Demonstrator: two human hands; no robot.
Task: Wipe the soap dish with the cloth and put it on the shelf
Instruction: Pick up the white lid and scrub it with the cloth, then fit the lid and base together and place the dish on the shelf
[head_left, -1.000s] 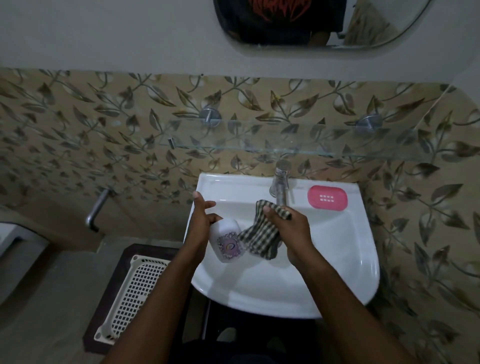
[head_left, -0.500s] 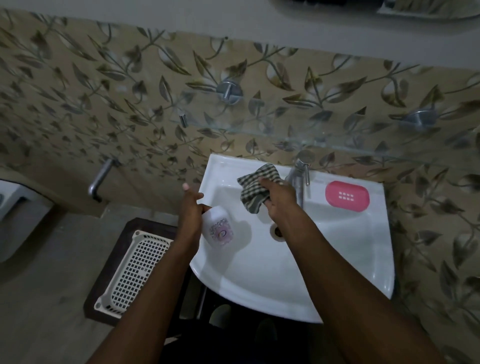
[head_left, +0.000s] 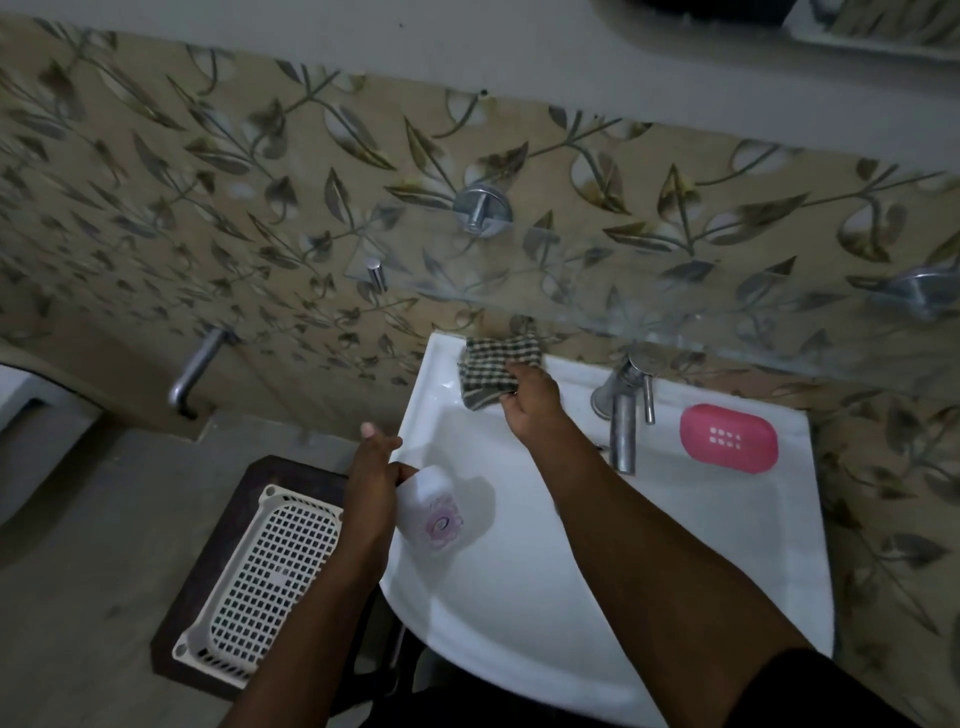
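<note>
The white ceramic basin (head_left: 675, 597) serves as the landmark here. Its bowl is broad and rounded at the near rim, squared off at the back, and most of its smooth inner surface lies bare between the two forearms. Just above its back edge runs a clear glass shelf (head_left: 727, 338), fixed to the leaf-patterned tile wall by round metal mounts; the shelf's front edge overhangs the rear ledge of the basin.

On the basin's back right ledge, right of the steel tap (head_left: 623, 415), lies the soap dish (head_left: 729, 438): a pink, glossy oval with rounded corners and two short rows of small drain holes in its middle. It sits flat, apart from both hands and clear of the tap.

At the basin's back left corner, the right hand (head_left: 530, 410) pinches a checked cloth (head_left: 493, 371) between its fingers, dark and pale squares, bunched and soft, resting against the rim beneath the shelf. At the basin's left rim, the left hand (head_left: 371, 483) is closed around a small white bottle (head_left: 434, 512) with a pinkish round label, tilted over the bowl.

On the floor left of the basin stands a white plastic basket (head_left: 260, 582) with a square grid of holes, set on a dark board. A bent metal pipe (head_left: 195, 371) juts from the wall farther left.
</note>
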